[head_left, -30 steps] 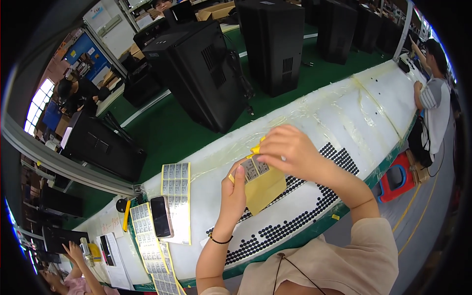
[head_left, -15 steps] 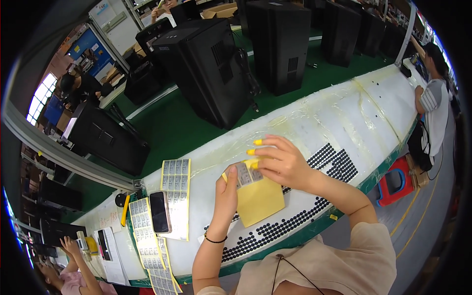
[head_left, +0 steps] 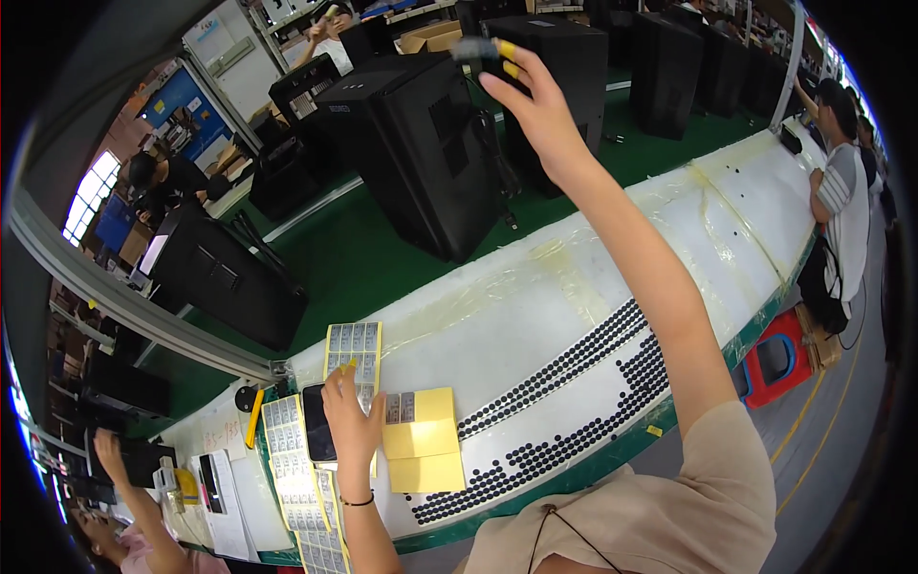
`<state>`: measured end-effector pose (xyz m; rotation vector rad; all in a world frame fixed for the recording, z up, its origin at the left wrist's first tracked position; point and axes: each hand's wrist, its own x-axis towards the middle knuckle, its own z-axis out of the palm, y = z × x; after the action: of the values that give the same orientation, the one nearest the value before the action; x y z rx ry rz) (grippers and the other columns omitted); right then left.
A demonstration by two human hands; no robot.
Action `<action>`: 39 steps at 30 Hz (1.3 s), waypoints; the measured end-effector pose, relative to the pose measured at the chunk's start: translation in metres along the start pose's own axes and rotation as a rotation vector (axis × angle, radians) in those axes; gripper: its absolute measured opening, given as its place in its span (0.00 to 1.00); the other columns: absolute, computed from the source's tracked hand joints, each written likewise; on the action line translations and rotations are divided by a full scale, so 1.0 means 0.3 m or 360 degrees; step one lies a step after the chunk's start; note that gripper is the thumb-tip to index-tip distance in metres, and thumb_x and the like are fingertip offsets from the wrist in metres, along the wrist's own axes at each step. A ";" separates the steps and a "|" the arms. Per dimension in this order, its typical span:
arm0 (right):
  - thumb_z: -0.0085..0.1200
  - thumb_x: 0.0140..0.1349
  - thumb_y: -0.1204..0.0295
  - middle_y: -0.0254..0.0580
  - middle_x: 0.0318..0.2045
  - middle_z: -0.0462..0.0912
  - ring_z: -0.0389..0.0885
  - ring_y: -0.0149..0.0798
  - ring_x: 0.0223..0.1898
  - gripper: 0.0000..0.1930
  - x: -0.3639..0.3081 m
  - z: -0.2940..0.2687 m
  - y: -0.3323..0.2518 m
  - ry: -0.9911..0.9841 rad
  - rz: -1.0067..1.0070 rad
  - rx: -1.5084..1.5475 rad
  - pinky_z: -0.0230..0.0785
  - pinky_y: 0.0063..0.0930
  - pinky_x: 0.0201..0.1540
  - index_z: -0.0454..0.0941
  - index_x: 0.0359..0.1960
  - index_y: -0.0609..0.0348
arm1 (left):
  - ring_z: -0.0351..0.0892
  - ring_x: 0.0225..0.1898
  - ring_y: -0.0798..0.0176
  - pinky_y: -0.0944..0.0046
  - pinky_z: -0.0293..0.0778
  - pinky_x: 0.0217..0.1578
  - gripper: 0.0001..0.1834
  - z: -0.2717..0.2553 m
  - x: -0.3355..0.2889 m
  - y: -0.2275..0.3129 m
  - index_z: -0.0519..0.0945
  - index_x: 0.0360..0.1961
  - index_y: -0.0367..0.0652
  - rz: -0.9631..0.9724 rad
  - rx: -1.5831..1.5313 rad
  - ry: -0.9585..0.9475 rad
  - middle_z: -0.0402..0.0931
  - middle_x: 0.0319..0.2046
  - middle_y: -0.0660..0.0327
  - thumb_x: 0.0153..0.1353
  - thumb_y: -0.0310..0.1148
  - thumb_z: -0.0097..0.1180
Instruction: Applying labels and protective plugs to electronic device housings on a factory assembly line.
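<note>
My right hand (head_left: 540,105) is raised over the belt, its yellow-covered fingertips pinching a small grey label (head_left: 474,50), blurred by motion. It is in front of the upper parts of two tall black vented cases (head_left: 421,143). My left hand (head_left: 352,421) is low over the table, fingers stretched and thumb apart. It partly covers a phone (head_left: 316,421) and a sheet of grey labels (head_left: 354,340). Just right of its thumb lies a yellow backing sheet (head_left: 421,438) with a few grey labels at its top left corner.
Rows of small black round pads (head_left: 535,459) lie on the white table. More label sheets (head_left: 290,459) and a yellow cutter (head_left: 254,418) are at the left. Black cases with cords stand on the green belt (head_left: 354,249). A red-and-blue stool (head_left: 773,359) and co-workers are nearby.
My right hand has risen from the backing sheet toward the black cases with a label. My left hand has moved left and let go of the sheet, which now lies on the table.
</note>
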<state>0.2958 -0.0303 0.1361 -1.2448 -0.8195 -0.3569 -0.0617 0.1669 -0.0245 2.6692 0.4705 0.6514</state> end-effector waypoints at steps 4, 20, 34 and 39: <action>0.63 0.56 0.50 0.50 0.68 0.59 0.55 0.49 0.70 0.46 0.199 0.072 0.120 -0.0024 0.0211 -0.0182 0.47 0.42 0.69 0.50 0.71 0.52 | 0.64 0.59 0.44 0.53 0.61 0.60 0.25 -0.006 0.012 0.060 0.69 0.56 0.35 0.0065 -0.0142 0.0099 0.66 0.56 0.45 0.57 0.26 0.60; 0.59 0.56 0.59 0.53 0.59 0.69 0.68 0.43 0.59 0.40 0.173 0.120 0.081 0.0188 0.0388 -0.0297 0.60 0.31 0.61 0.55 0.70 0.55 | 0.51 0.70 0.47 0.41 0.54 0.66 0.58 0.467 0.507 0.638 0.40 0.71 0.30 -0.0566 -0.3307 -0.1323 0.43 0.72 0.45 0.60 0.74 0.33; 0.43 0.66 0.63 0.48 0.59 0.69 0.69 0.39 0.60 0.34 -0.332 -0.273 -0.162 0.0378 0.0257 0.0503 0.58 0.30 0.64 0.48 0.72 0.55 | 0.53 0.69 0.49 0.43 0.51 0.69 0.47 0.398 0.447 0.709 0.57 0.68 0.41 -0.1225 -0.4167 -0.0529 0.55 0.68 0.55 0.61 0.69 0.42; 0.40 0.70 0.47 0.43 0.56 0.73 0.72 0.41 0.58 0.32 -0.336 -0.281 -0.208 0.0341 0.0797 0.0900 0.62 0.33 0.63 0.59 0.67 0.54 | 0.69 0.59 0.57 0.60 0.65 0.61 0.40 0.528 0.345 0.603 0.69 0.63 0.46 -0.0877 -0.3608 -0.0577 0.70 0.60 0.61 0.63 0.68 0.40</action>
<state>0.2172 -0.1471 0.0996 -0.8188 -0.3609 0.1446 0.1450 0.0076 -0.0436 0.4011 0.0755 0.1271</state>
